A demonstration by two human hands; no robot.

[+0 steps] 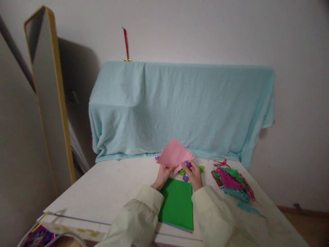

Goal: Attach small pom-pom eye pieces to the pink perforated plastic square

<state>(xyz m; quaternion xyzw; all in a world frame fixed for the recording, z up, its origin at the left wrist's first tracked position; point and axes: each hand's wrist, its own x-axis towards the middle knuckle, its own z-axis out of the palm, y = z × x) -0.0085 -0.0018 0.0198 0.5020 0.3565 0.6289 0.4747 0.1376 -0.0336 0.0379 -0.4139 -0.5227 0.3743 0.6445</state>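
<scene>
A pink sheet [174,154] with small holes punched along its edges is held up over the table, turned cornerwise. My left hand [163,174] pinches its lower left side, thumb on top. My right hand [193,174] is closed round a small purple craft punch [187,164] at the sheet's right corner. Just below that lie another small purple piece [185,178] and a green one [182,172], partly hidden by the sheet and fingers. Between my forearms rests a stack of green sheets [177,204].
To the right lies a pile of hole-punched sheets [232,183] in pink, green, red and teal, with teal strips [250,208] in front. A light blue cloth [180,109] drapes over something behind the white table [110,188]. A tall framed mirror [48,103] leans at left.
</scene>
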